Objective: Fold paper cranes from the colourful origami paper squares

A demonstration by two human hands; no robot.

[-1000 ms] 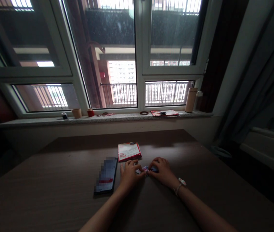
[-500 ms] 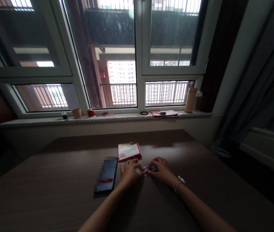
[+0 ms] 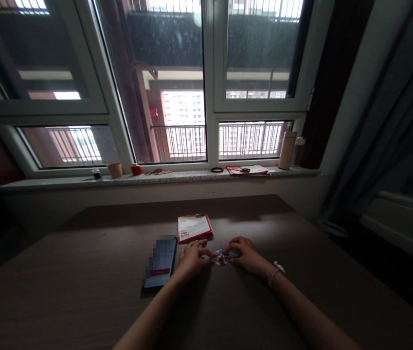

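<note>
My left hand (image 3: 192, 258) and my right hand (image 3: 246, 255) meet over the middle of the dark wooden table (image 3: 82, 291). Between their pinched fingertips lies a small colourful folded piece of paper (image 3: 221, 256), held from both sides and resting on or just above the tabletop. A pale bracelet (image 3: 275, 272) circles my right wrist. A phone (image 3: 160, 262) lies flat just left of my left hand. A red-and-white booklet (image 3: 194, 227) lies beyond the hands.
A stone window sill (image 3: 177, 179) runs behind the table, carrying a small cup (image 3: 115, 170), a red pot (image 3: 136, 169), a ring (image 3: 217, 170), red papers with scissors (image 3: 247, 170) and a tall tan cylinder (image 3: 287, 150). Dark curtains (image 3: 392, 121) hang at the right.
Both hands have shifted slightly away from me, still pinching the small paper. My right wrist has turned a little. Phone and booklet have not moved.
</note>
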